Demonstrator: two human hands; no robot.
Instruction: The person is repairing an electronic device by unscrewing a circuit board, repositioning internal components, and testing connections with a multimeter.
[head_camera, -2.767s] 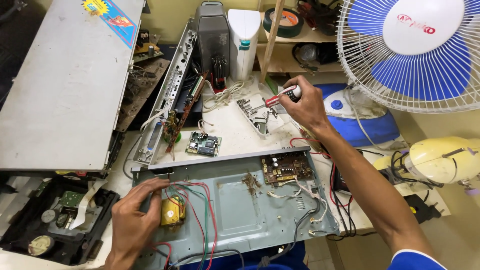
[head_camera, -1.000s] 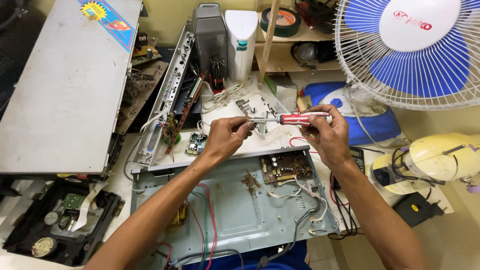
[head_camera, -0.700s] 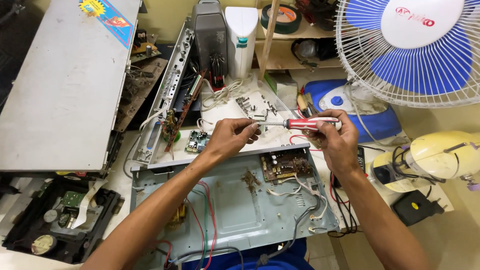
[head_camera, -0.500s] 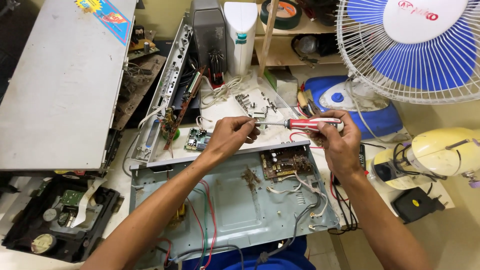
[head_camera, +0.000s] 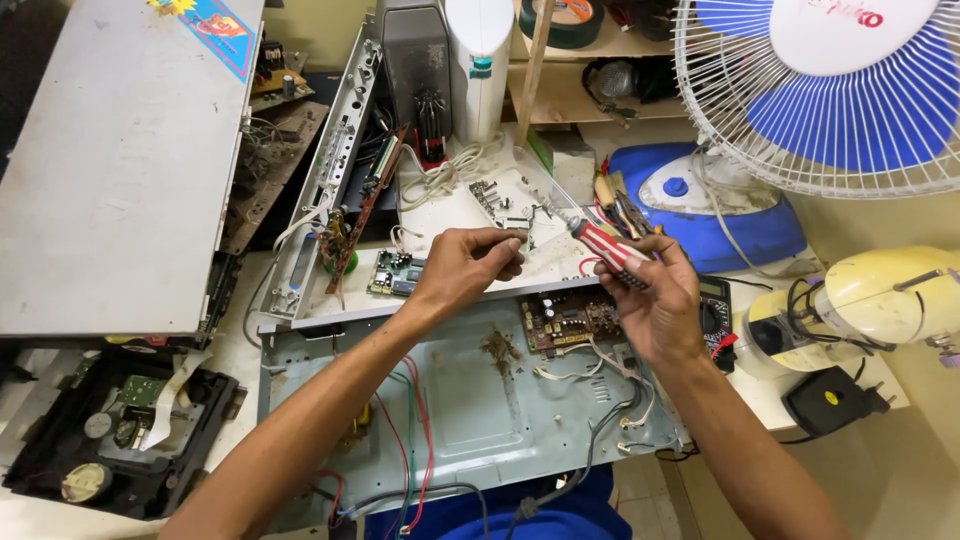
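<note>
Holding the screwdriver (head_camera: 607, 250) clenched in our right hand (head_camera: 655, 300), we angle its shaft up and left toward our left hand (head_camera: 465, 268), whose fingertips pinch something too small to identify. Both hover above the open chassis (head_camera: 470, 400), near its circuit board (head_camera: 570, 318).
</note>
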